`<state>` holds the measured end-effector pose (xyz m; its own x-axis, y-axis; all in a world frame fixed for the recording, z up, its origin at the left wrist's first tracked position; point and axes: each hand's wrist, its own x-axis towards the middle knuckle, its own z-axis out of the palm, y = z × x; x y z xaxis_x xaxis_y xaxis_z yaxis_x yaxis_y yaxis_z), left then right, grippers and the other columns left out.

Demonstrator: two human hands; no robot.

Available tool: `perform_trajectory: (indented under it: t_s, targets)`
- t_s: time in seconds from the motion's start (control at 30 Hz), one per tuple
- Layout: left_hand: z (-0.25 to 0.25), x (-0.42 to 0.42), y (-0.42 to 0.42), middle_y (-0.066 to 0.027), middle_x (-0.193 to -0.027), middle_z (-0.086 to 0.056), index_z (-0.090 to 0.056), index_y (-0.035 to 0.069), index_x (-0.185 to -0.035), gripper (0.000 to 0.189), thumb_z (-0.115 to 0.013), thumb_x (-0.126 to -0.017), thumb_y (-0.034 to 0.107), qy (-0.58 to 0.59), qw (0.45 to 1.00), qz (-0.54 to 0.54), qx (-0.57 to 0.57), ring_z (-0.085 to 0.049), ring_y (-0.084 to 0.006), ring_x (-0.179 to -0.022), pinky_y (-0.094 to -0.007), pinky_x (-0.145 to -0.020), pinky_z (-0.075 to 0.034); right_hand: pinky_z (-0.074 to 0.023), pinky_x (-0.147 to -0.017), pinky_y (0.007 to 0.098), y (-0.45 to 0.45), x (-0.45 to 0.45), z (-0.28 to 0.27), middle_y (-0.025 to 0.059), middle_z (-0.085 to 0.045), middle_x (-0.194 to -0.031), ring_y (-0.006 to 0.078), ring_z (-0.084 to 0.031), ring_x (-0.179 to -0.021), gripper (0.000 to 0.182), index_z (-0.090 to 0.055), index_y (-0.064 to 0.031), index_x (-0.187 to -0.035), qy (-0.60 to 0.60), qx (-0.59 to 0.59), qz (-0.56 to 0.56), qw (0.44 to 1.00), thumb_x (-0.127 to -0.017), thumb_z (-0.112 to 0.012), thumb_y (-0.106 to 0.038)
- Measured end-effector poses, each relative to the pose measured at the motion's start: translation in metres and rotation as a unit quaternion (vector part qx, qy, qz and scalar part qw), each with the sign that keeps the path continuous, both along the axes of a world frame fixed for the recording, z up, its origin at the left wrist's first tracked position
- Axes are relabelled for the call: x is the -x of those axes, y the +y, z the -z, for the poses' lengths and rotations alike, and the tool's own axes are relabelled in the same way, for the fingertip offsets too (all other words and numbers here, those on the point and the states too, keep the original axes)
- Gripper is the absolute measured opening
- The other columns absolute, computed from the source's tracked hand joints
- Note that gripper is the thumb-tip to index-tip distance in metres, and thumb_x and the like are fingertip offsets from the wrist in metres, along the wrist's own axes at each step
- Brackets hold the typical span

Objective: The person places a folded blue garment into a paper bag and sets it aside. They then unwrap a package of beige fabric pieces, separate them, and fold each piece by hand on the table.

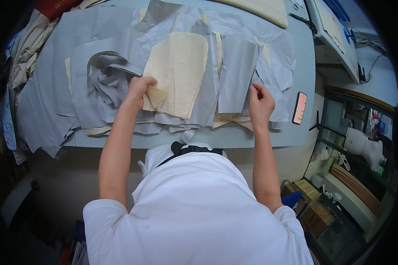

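Note:
A cream fabric panel (182, 69) with a frayed lower edge lies on layered grey fabric pieces (199, 116). My left hand (141, 91) is at the panel's left edge, closed on a small sheer tan piece of cloth (157, 97) that sticks out over the cream. Left of this hand, grey fabric strips (109, 82) lie in a loose, folded heap. My right hand (262, 102) is by the right edge of a narrow grey panel (237, 73), thumb and fingertips drawn together. Whether they pinch any cloth is too small to tell.
Right of the fabric a phone (299, 108) with a lit screen lies on the table (298, 66). Black-handled scissors (303, 22) rest at the far right corner. A cream fabric bundle (262, 10) sits at the back, and crumpled garments (30, 49) are piled at left.

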<state>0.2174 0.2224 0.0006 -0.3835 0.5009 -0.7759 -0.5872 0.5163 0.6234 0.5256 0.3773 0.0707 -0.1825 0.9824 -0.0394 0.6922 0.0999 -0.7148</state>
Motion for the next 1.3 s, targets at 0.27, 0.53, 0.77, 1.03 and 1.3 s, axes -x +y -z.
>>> perform_trajectory:
  t_s: [0.27, 0.53, 0.77, 1.03, 1.3]
  targets:
    - [0.0, -0.005, -0.029, -0.0213, -0.101, -0.065, -0.054, -0.015, -0.111, 0.036, -0.057, -0.078, 0.0, -0.099, 0.991, -0.01, -0.092, -0.068, -0.0291, -0.085, -0.0416, -0.076, -0.058, -0.0473, -0.059, 0.0344, -0.029, 0.044, -0.047, 0.0127, -0.058, -0.083, 0.0283, -0.057, -0.066, 0.011, -0.064, -0.0019, -0.095, 0.071, -0.205, -0.233, 0.948, -0.084, -0.062, -0.001]
    - [0.004, -0.008, -0.033, -0.015, -0.101, -0.066, -0.057, -0.009, -0.112, 0.03, -0.057, -0.085, 0.004, -0.089, 0.987, -0.027, -0.134, -0.067, -0.0243, -0.088, -0.037, -0.079, -0.056, -0.0501, -0.059, 0.0417, -0.081, 0.149, 0.017, 0.0125, -0.056, -0.079, 0.0334, -0.06, -0.065, 0.008, -0.063, -0.0033, -0.089, -0.022, -0.168, -0.388, 0.906, -0.084, -0.064, -0.009]
    - [-0.003, -0.009, -0.035, -0.0126, -0.1, -0.066, -0.058, -0.004, -0.113, 0.039, -0.057, -0.094, 0.03, -0.109, 0.982, -0.048, -0.143, -0.066, -0.0209, -0.087, -0.0336, -0.077, -0.054, -0.0517, -0.063, 0.0376, -0.082, 0.144, 0.014, 0.0158, -0.064, -0.084, 0.029, -0.065, -0.069, 0.023, -0.063, -0.0003, -0.101, 0.122, -0.037, -0.3, 0.946, -0.086, -0.064, -0.018]
    - [-0.01, -0.013, -0.028, -0.0131, -0.101, -0.065, -0.057, -0.007, -0.113, 0.058, -0.07, -0.084, 0.043, 0.002, 0.996, -0.008, -0.087, -0.064, -0.018, -0.09, -0.0319, -0.078, -0.051, -0.0519, -0.064, 0.0368, -0.058, 0.118, 0.027, 0.0136, -0.067, -0.068, 0.0271, -0.068, -0.068, 0.024, -0.066, 0.0021, -0.087, -0.035, 0.072, -0.206, 0.975, -0.084, -0.065, -0.022]
    - [-0.004, -0.027, -0.021, -0.0104, -0.1, -0.066, -0.058, -0.008, -0.113, 0.046, -0.073, -0.075, 0.014, 0.256, 0.961, 0.074, -0.074, -0.062, -0.0149, -0.085, -0.0289, -0.076, -0.049, -0.0518, -0.066, 0.0398, -0.061, 0.121, 0.042, 0.0163, -0.066, -0.068, 0.0314, -0.067, -0.066, 0.022, -0.067, 0.0007, -0.075, 0.011, 0.17, -0.145, 0.975, -0.078, -0.061, -0.02]
